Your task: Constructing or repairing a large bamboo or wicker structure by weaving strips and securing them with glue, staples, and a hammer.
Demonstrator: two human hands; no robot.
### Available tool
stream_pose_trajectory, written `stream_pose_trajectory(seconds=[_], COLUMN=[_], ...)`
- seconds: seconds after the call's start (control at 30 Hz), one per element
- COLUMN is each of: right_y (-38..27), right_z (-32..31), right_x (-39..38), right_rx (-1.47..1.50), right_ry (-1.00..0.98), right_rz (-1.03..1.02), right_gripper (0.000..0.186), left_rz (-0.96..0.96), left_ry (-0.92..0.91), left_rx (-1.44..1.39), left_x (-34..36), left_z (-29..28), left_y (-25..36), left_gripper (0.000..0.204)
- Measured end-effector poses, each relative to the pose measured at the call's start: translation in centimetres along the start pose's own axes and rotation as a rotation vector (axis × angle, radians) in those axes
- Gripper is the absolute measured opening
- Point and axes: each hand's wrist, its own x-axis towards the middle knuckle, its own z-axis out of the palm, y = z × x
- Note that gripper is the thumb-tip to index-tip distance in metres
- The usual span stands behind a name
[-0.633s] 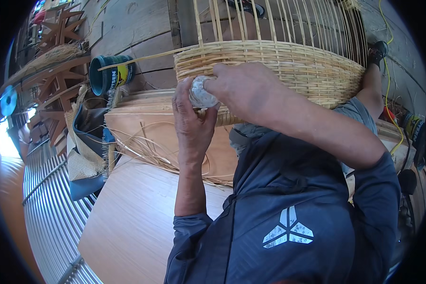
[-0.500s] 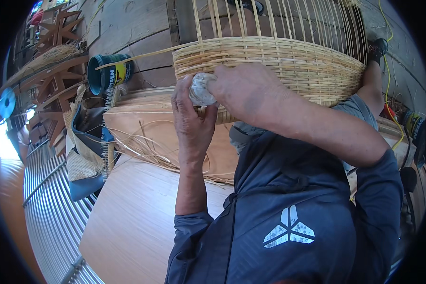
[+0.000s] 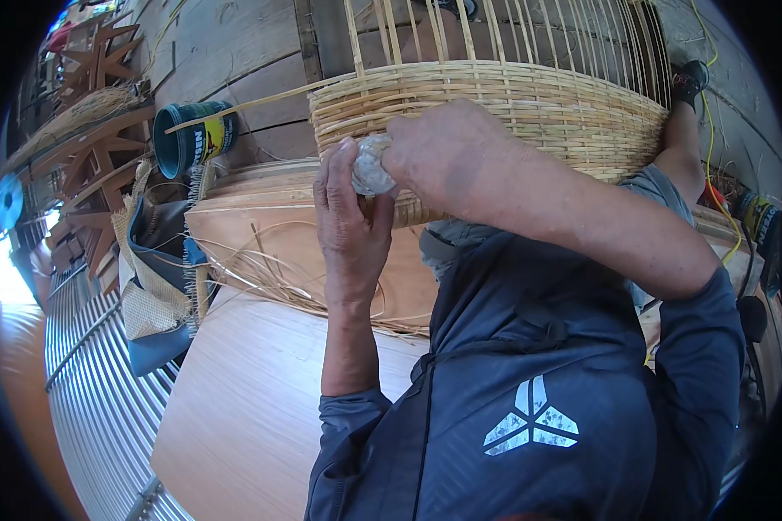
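A partly woven basket (image 3: 547,108) of pale cane strips lies across my lap, its long unwoven stakes pointing away from me. At its left end, my left hand (image 3: 347,204) is closed around a whitish, cloudy, rounded thing (image 3: 373,165), thumb and fingers on either side. My right hand (image 3: 447,156) crosses over the weave with its fingers bent in against the same thing; their tips are hidden. Whether it is a small container or a wad of plastic I cannot tell. A loose strip (image 3: 261,102) sticks out left from the basket's upper left corner.
A green bucket (image 3: 172,143) stands on the plank floor to the left. Nearer lie burlap (image 3: 148,308) and loose cane strips (image 3: 269,282) beside a wooden board (image 3: 252,391). Brown star-shaped frames (image 3: 100,56) stand far left. A yellow cord (image 3: 708,113) runs along the right.
The view has shifted slightly. Both hands stay at the whitish thing, whose visible surface looks a little different, as if turned slightly.
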Motion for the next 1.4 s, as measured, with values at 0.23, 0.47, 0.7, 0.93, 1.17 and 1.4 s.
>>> stream_pose_trajectory(seconds=[0.23,0.47,0.7,0.93,1.17,1.4], right_y=[1.2,2.1,1.1,0.4,3.6,5.4], right_z=[0.4,1.3,1.4,2.0,2.1,1.8], right_x=[-0.2,-0.5,-1.5,-1.0,-0.4,-2.2], right_rx=[0.109,0.277,0.129,0.096,0.408,1.219], right_ry=[-0.050,0.063,0.220,0.148,0.039,0.019], right_rz=[0.042,0.132,0.084,-0.010,-0.026,0.097], right_gripper=[0.017,0.018,0.013,0.012,0.020,0.026], left_rz=[0.055,0.031,0.036,0.104,0.119,0.006], left_ry=[-0.024,-0.048,-0.045,-0.046,-0.041,-0.071], left_rx=[-0.029,-0.021,0.003,0.048,0.002,0.075], left_x=[-0.2,0.0,-0.1,-0.1,0.2,-0.2], left_z=[-0.2,-0.1,0.0,0.3,0.3,-0.9], left_y=[0.0,0.1,0.0,0.0,0.0,0.1], left_gripper=[0.066,0.068,0.069,0.065,0.063,0.068])
